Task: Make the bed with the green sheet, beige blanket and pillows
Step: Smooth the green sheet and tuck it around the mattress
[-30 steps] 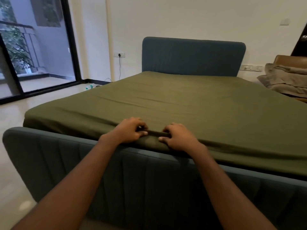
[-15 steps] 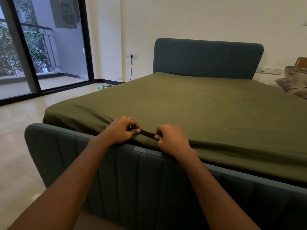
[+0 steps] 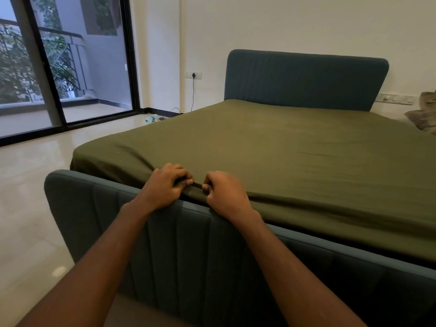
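Pinching the foot edge of the olive-green fabric sheet with left hand and right hand;
a hard tug could unseat its far corners.

This is a home bedroom. A large bed with an upholstered blue headboard fills the right. Far left, a sliding glass door opens onto a railed balcony.

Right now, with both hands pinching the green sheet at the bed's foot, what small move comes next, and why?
Probably tuck the pinched fold down behind the footboard. The left hand and right hand both pinch the green sheet at its near edge, and creases run toward their grip.
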